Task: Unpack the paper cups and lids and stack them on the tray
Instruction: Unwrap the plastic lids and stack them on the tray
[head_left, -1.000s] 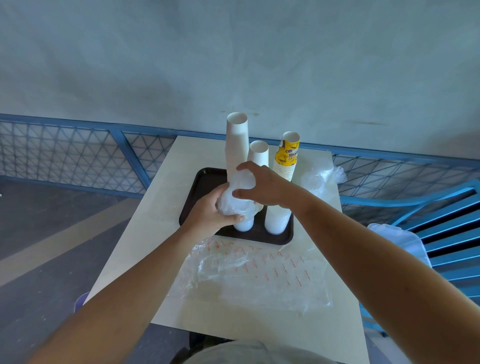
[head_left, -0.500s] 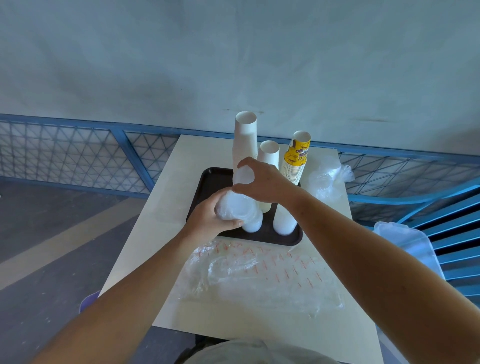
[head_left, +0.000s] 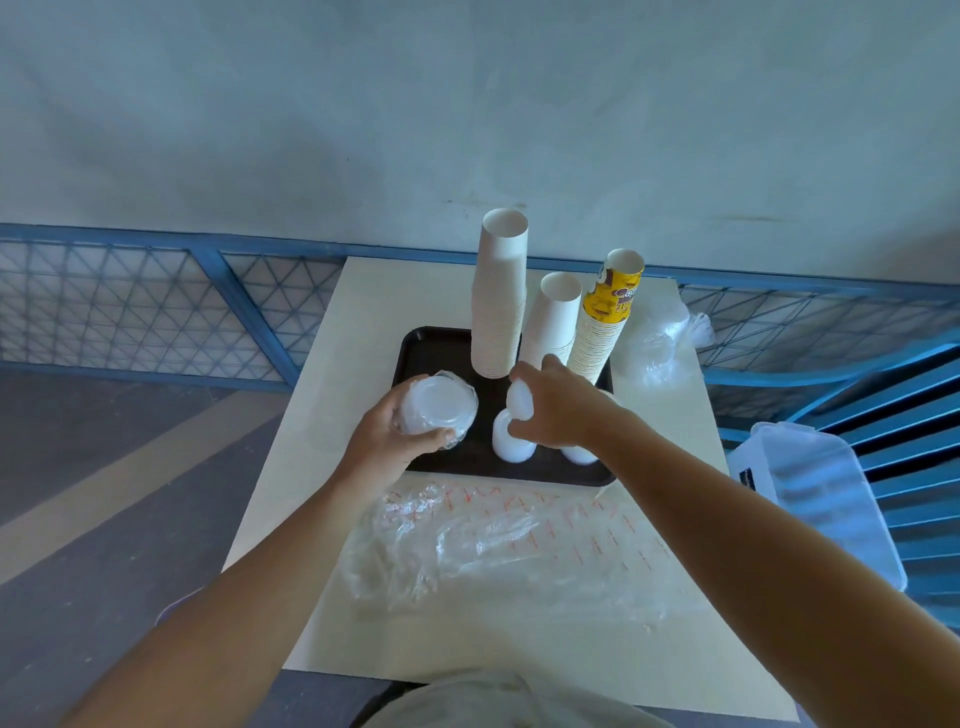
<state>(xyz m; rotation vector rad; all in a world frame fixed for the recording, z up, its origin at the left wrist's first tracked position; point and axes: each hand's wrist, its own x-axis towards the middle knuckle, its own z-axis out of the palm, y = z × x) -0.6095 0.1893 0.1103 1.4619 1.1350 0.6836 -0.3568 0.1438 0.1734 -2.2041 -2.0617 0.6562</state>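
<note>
A black tray (head_left: 431, 348) sits on the pale table and bears three upside-down cup stacks: a tall white stack (head_left: 498, 296), a shorter white stack (head_left: 553, 317) and a yellow-printed stack (head_left: 602, 322). My left hand (head_left: 395, 436) grips a plastic-wrapped stack of clear lids (head_left: 439, 405) over the tray's near left corner. My right hand (head_left: 556, 410) pinches a few white lids (head_left: 519, 400) just above a short white lid stack (head_left: 511, 441) standing on the tray. Another white lid stack (head_left: 579, 454) shows below my right wrist.
An empty clear wrapper with red print (head_left: 509, 545) lies on the table in front of the tray. A crumpled clear bag (head_left: 665, 338) lies at the far right corner. A clear plastic box (head_left: 815, 493) rests on a blue chair to the right. A blue railing (head_left: 208, 254) runs behind.
My hands have come apart: the left drew the wrapped lids to the left, and the right pulled a few lids out and lowered them over the lid stack on the tray.
</note>
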